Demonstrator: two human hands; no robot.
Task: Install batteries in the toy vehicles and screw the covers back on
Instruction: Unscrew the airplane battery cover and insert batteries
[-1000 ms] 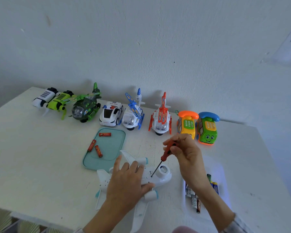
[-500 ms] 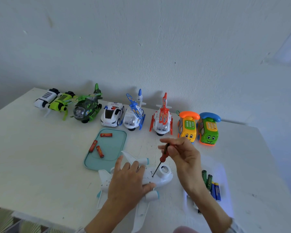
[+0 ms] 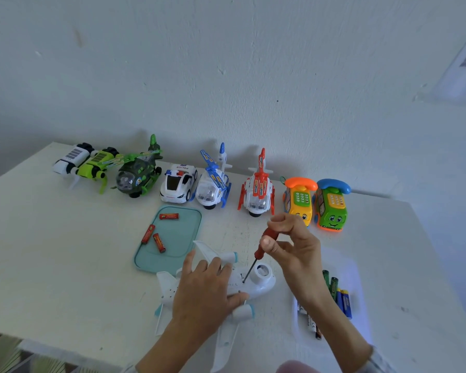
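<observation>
A white table (image 3: 51, 251) with a faintly speckled top stands against a plain white wall (image 3: 226, 63) (a few scuffs and a brownish mark show high on the left). At the near edge, the white toy airplane (image 3: 258, 285) lies belly-up. The left hand (image 3: 205, 289) lies flat across its fuselage, fingers spread, pressing it down. The right hand (image 3: 293, 246) pinches the red handle of a screwdriver (image 3: 261, 244) between thumb and fingertips, the tilted shaft's tip touching the underside just beside a round white hub. Left of the plane sits a teal tray (image 3: 189, 224) holding 3 red batteries (image 3: 159, 242). To the right, more batteries (image 3: 343, 301), green and blue, lie on a white sheet. Along the wall stand 8 other toys, among them a police car (image 3: 178, 183) and 2 phone-shaped cars (image 3: 316, 201).
</observation>
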